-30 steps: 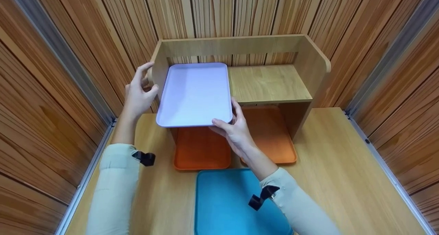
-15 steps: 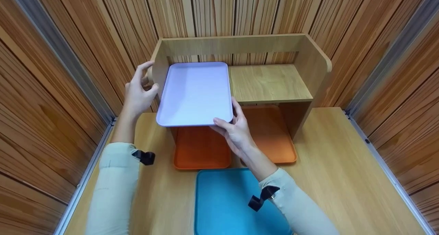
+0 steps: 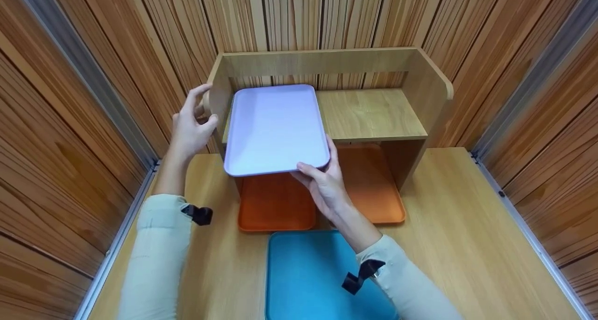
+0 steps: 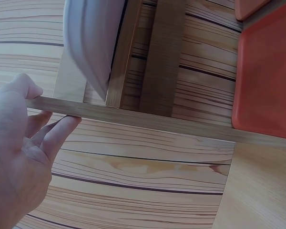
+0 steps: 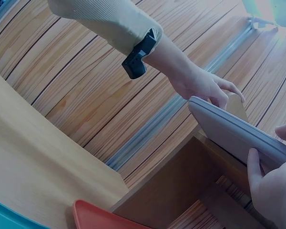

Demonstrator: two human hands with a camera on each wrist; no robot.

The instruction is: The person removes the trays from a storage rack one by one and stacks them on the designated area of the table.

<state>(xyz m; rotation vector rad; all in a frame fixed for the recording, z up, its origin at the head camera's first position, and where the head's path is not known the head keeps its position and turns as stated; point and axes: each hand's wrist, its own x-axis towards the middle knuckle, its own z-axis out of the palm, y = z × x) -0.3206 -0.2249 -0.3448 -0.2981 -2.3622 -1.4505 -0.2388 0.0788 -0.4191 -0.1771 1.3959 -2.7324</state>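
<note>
A pale lilac tray (image 3: 278, 128) lies over the left half of the upper board of a wooden shelf (image 3: 373, 114), its front part jutting past the board's edge. My right hand (image 3: 324, 182) grips the tray's near right corner, thumb on the rim and fingers beneath, as the right wrist view also shows. My left hand (image 3: 189, 126) pinches the front edge of the shelf's left side panel (image 4: 97, 112), thumb on one face and fingers on the other. In the left wrist view the lilac tray (image 4: 93, 43) stands close beside that panel.
Under the shelf board lie a red-orange tray (image 3: 275, 203) on the left and an orange tray (image 3: 369, 184) on the right. A blue tray (image 3: 313, 273) rests on the table (image 3: 467, 245) in front. Wood-patterned walls (image 3: 299, 16) enclose the table at the back and sides.
The lilac tray has shifted slightly right and turned a little, with my right hand moving along with it; a strip of shelf board now shows at its left. My left hand keeps its place.
</note>
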